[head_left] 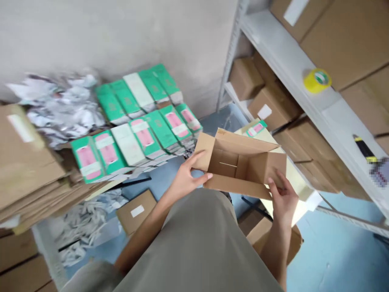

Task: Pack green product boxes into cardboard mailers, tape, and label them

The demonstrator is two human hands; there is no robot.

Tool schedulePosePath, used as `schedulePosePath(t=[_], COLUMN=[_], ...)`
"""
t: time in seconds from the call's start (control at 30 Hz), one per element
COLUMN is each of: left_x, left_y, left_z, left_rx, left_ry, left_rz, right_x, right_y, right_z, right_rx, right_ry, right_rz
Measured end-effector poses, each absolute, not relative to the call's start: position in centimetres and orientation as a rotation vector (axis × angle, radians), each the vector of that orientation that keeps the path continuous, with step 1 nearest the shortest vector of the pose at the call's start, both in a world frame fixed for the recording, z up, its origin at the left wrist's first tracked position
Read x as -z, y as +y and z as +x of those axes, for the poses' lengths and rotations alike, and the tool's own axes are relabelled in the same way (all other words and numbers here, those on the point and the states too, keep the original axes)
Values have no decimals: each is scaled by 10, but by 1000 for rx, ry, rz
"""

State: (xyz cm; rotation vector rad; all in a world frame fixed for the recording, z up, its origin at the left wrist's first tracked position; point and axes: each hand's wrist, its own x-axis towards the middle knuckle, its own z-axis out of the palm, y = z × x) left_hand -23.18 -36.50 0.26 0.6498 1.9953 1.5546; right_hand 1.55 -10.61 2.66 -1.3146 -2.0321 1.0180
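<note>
In front of my body an empty cardboard box (238,182) faces up with its flaps standing open. My left hand (188,174) grips the left end, thumb at the near corner and fingers along the left flap. At the other end my right hand (282,190) pinches the right flap near its close corner. Just past the box, a small green and pink package (257,128) lies on a pale yellow surface (299,178). Part of that surface is hidden by the box.
Rows of green and white packages (152,134) stand left, beside crumpled paper (67,105) and stacked cardboard (27,154). On the right, a metal shelf (291,61) bears yellow tape (317,80), a black and yellow cutter (364,148) and brown boxes. A closed carton (136,209) is on the floor.
</note>
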Motion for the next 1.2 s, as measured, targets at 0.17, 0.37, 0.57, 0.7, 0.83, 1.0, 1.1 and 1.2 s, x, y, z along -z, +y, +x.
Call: schedulePosePath(t=[0.17,0.37,0.57,0.7,0.83,1.0,1.1,1.2], left_x=[-46,-43,-27,-29,-49,-75,-65,-39], left_y=[-497,-583,-587,-573,-567,-582,-603,-619], left_z=[-256,-274,-314,-350,-367,-381,-414,-466], left_rx=[-1740,-1908,-2053,-2056,-1889,-1877,-1911,-1509], left_ry=[2142,2318,2282,2277,2439,2620,2802,3003], left_rz=[470,176,55,45,37,38,-154,-237], right_x=[-71,-89,-79,-66,-62,-68,-75,-81], right_y=[-188,-242,-240,-224,-209,-199,-197,-199], right_z=[-80,-190,-269,-304,-324,-332,-332,-333], right_rx=[-1193,-1203,-1242,-1327,-1369,-1439,-1386,-1302], right_ry=[-2066,-2327,-2390,-2386,-2427,-2443,-2477,-2477], right_rz=[-1129,-768,-582,-642,-614,-530,-524,-556])
